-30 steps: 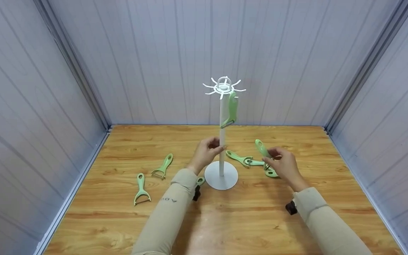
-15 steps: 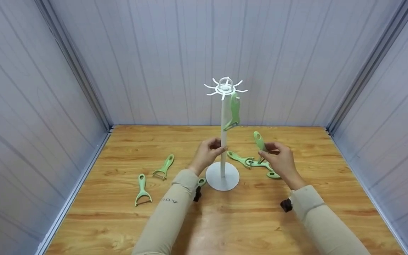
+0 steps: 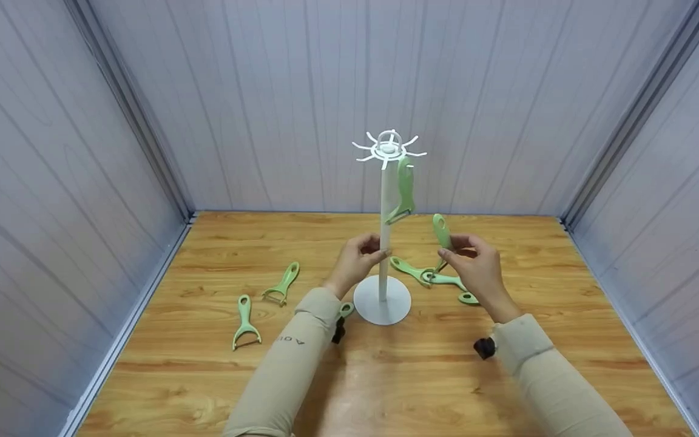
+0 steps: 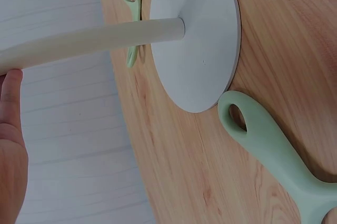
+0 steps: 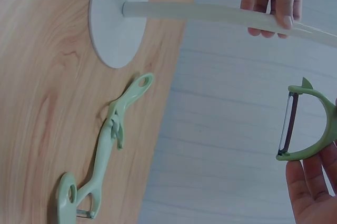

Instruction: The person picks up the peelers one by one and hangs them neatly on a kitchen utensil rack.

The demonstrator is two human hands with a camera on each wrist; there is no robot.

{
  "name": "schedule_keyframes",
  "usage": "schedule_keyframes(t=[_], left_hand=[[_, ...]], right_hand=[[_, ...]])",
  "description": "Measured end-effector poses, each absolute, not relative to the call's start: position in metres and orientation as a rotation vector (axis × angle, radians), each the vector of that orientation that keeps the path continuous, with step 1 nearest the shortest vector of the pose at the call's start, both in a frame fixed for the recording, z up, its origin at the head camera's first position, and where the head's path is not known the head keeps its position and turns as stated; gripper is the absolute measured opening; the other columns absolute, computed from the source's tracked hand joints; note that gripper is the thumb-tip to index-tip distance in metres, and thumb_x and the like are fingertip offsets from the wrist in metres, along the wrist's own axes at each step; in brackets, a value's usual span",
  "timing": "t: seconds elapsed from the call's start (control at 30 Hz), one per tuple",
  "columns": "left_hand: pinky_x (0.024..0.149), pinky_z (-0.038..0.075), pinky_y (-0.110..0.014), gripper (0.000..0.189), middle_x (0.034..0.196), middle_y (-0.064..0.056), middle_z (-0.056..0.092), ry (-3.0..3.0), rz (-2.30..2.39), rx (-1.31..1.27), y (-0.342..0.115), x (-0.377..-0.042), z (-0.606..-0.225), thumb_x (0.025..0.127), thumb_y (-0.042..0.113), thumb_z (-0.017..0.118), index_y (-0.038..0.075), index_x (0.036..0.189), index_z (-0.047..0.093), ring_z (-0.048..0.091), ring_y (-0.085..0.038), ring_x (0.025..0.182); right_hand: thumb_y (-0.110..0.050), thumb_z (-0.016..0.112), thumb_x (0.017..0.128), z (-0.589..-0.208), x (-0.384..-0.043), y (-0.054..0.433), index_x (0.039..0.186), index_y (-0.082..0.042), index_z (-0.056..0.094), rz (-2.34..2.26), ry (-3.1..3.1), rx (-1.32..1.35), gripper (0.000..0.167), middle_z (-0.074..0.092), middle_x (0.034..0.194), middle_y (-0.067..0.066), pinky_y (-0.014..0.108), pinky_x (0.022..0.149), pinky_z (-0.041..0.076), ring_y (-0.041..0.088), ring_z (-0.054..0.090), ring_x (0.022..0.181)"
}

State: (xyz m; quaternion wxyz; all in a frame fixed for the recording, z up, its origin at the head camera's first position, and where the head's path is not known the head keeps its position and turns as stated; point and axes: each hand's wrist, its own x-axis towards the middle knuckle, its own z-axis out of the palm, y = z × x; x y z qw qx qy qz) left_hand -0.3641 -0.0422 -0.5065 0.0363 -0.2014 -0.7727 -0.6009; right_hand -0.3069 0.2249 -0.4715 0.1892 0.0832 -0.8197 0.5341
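Note:
A white stand with a ring of hooks on top rises from a round base (image 3: 364, 309). My left hand (image 3: 352, 264) grips its pole (image 3: 384, 279) partway up, thumb in front. To the right, my right hand (image 3: 480, 267) holds a green peeler (image 3: 441, 230) above the table, its handle pointing up and its hole showing. In the right wrist view that peeler's Y-shaped head and blade (image 5: 288, 124) stick out beyond the fingers. Another green peeler (image 3: 406, 185) hangs from a hook on the stand's right side, blade end down.
Several peelers lie on the wooden table: two at left (image 3: 246, 321), one by the base (image 4: 268, 145) partly behind the left sleeve, and an overlapping group at right (image 3: 410, 269) below the right hand. Pale panel walls (image 3: 264, 109) enclose the table's back and sides.
My right hand has lifted the peeler up and moved it left, towards the stand, away from the group on the table. The left hand keeps its grip on the pole.

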Motion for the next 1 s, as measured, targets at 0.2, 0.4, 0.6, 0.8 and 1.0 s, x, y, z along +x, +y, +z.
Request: schedule_keyframes(t=[0.2,0.4,0.6,0.8,1.0], left_hand=[[0.084,0.055,-0.026,0.016,0.104,-0.013,0.075,-2.382,-1.842,-0.607,-0.041,-0.364,-0.507,0.102,0.01,0.077,-0.001,0.113,0.075,0.065,-0.011,0.091],[0.087,0.056,-0.028,0.02,0.107,-0.015,0.076,-2.388,-1.842,-0.605,-0.043,-0.364,-0.506,0.101,0.01,0.077,-0.004,0.115,0.075,0.067,-0.013,0.094],[0.089,0.059,-0.032,0.019,0.108,-0.018,0.078,-2.376,-1.844,-0.59,-0.043,-0.362,-0.504,0.101,0.007,0.077,-0.005,0.116,0.075,0.069,-0.015,0.096],[0.098,0.061,-0.041,0.022,0.114,-0.015,0.079,-2.414,-1.848,-0.501,-0.04,-0.356,-0.503,0.102,0.013,0.077,0.001,0.12,0.077,0.074,-0.025,0.106],[0.095,0.063,-0.044,0.022,0.115,-0.016,0.078,-2.424,-1.838,-0.46,-0.036,-0.355,-0.502,0.1,0.013,0.079,0.001,0.118,0.076,0.074,-0.03,0.11]], right_hand=[[-0.011,0.084,0.096,-0.461,-0.305,0.217,0.12,0.0,0.076,1.519,-2.291,0.242,0.027,0.077,0.112,0.017,0.022,0.094,0.054,0.005,0.068,0.097],[-0.009,0.084,0.096,-0.448,-0.306,0.208,0.118,0.001,0.077,1.529,-2.252,0.272,0.026,0.077,0.111,0.019,0.033,0.098,0.057,0.009,0.068,0.097],[-0.009,0.084,0.096,-0.436,-0.308,0.204,0.119,0.002,0.076,1.534,-2.215,0.324,0.027,0.076,0.113,0.018,0.03,0.097,0.056,0.008,0.068,0.099],[-0.008,0.084,0.095,-0.423,-0.308,0.201,0.12,0.001,0.076,1.533,-2.184,0.354,0.027,0.075,0.113,0.016,0.026,0.095,0.056,0.006,0.068,0.099],[-0.005,0.083,0.096,-0.408,-0.308,0.197,0.118,0.002,0.076,1.523,-2.131,0.382,0.025,0.075,0.112,0.017,0.026,0.095,0.056,0.005,0.067,0.1]])
